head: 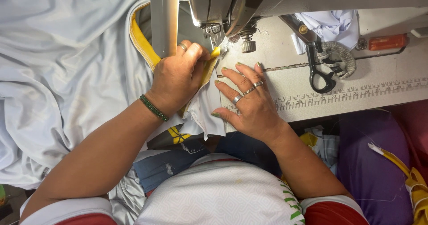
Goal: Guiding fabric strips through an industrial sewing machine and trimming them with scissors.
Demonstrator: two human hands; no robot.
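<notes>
The left hand [176, 75] pinches yellow trim [141, 42] on white fabric [67, 73], seemingly at the sewing machine's [232, 6] needle, while the right hand [249, 100] lies flat on the desk [356, 73].

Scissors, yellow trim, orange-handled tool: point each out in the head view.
scissors [322, 75]: head view, on the black handle loops.
yellow trim [141, 44]: head view, on the band left of the left hand.
orange-handled tool [387, 41]: head view, mid-handle.
</notes>
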